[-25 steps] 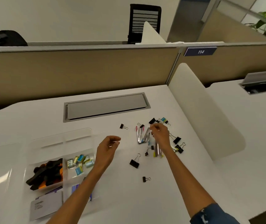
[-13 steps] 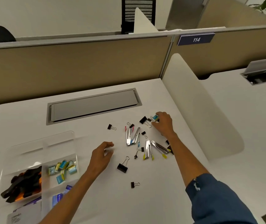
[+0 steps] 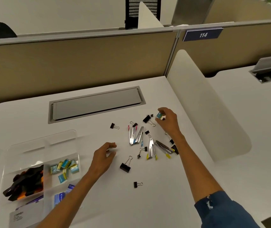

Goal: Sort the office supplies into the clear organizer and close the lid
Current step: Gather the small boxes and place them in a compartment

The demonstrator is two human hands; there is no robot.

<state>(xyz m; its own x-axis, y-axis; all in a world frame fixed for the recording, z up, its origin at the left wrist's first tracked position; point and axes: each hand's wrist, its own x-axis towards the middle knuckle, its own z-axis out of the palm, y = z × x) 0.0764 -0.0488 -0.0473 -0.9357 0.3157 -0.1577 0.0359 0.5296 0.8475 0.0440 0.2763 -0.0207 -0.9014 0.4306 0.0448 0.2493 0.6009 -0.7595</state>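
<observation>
My right hand (image 3: 168, 122), right of centre, fingers pinching small blue box (image 3: 159, 115) above desk (image 3: 164, 186). Organizer (image 3: 41, 145) lies far lower left; matching boxes (image 3: 64, 167) there. Left hand (image 3: 103, 157) nearer it, fingers loosely curled, empty.

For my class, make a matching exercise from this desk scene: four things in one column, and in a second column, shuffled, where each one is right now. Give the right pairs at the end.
Things
1. small blue box
2. heap of small blue and yellow boxes
3. large black binder clip
4. left hand

Places
A. in a compartment of the clear organizer
B. on the desk just right of the left hand
C. pinched in the fingertips of the right hand
D. hovering empty between the organizer and the scattered clips

Pairs: 1-C, 2-A, 3-B, 4-D
</observation>
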